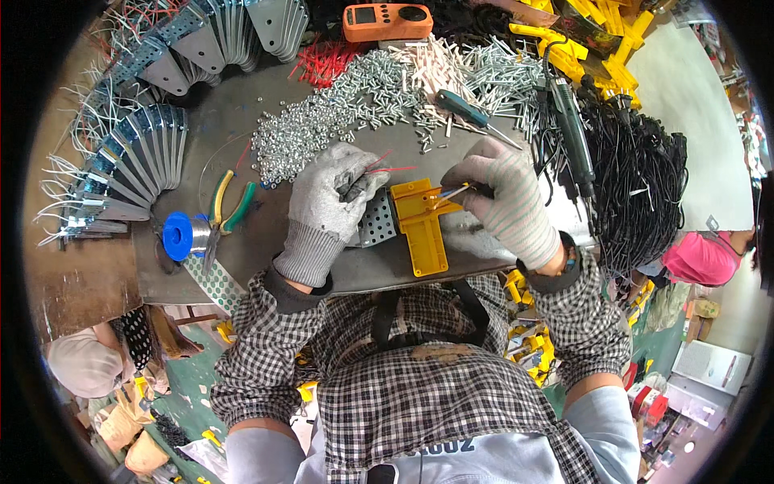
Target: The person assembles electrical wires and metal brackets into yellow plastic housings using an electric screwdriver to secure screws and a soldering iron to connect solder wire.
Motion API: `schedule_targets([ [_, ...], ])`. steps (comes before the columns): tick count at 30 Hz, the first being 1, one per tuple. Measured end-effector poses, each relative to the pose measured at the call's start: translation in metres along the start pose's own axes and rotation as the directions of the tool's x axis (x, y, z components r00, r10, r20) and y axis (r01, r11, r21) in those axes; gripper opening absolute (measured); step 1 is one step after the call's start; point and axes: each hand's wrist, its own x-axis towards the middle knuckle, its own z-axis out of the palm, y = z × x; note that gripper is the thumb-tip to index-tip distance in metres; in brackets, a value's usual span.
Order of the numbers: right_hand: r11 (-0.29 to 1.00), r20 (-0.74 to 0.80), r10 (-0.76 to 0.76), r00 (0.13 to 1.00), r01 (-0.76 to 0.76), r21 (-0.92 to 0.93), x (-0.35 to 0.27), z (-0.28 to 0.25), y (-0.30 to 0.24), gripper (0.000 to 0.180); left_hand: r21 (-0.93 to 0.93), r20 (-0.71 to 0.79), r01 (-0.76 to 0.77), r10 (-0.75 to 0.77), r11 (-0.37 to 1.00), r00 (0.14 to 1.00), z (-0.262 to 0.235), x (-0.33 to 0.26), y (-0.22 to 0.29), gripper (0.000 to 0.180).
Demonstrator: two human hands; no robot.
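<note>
A dark work surface (218, 109) spreads in front of the person. Along its left edge, reaching round to the far left corner, stand fanned metal brackets (145, 157) with white wires sticking out. A tangle of black cables (633, 177) lies toward the right edge. A broad heap of silvery metal fasteners (355, 93) runs across the far part of the surface, and yellow plastic parts (601, 40) are piled at the far right corner.

The left hand (334, 189), in a grey glove, is near the middle of the near edge, its fingers closed narrowly on thin red wires. The right hand (506, 185), in a pale striped glove, has thumb and fingers bent close together; a thin pale lead (454, 194) reaches them, but whether they pinch it I cannot tell.

Between the hands, a yellow T-shaped housing (423, 238) lies with its stem toward the near edge. A dark powered driver (572, 133) lies beside the cables, and an orange meter (387, 22) sits by the far edge. Pliers (235, 211) with yellow and green handles rest near the near left corner. A perforated metal plate (375, 224) lies just left of the housing, partly under the left hand. A blue spool (177, 236) stands beside the pliers' tips. A hand screwdriver (463, 108) lies across the fasteners.
</note>
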Motion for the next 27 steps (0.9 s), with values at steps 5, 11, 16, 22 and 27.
schedule_targets([
  [5,0.961,-0.159,-0.275,0.948,0.27,-0.053,-0.001,0.011,0.0,0.019,0.095,0.048,-0.109,0.105,0.989,0.993,0.004,0.004,0.004,0.018],
  [11,0.969,-0.164,-0.246,0.955,0.244,-0.033,-0.004,0.017,0.007,0.022,-0.21,0.117,-0.173,0.2,0.962,0.973,0.01,-0.004,0.004,0.023],
  [16,0.971,-0.175,-0.24,0.955,0.239,-0.026,-0.007,0.019,0.005,0.023,-0.344,0.416,0.242,-0.084,0.907,0.906,0.008,0.003,0.017,0.023],
  [22,0.977,-0.197,-0.207,0.958,0.215,0.019,-0.009,0.022,0.003,0.022,-0.533,0.426,0.396,-0.168,0.747,0.889,0.016,0.002,0.016,0.018],
  [27,0.996,-0.094,-0.013,0.995,0.021,0.089,-0.015,0.012,-0.015,0.019,-0.517,0.318,0.353,-0.208,0.78,0.925,0.014,-0.009,0.005,0.014],
])
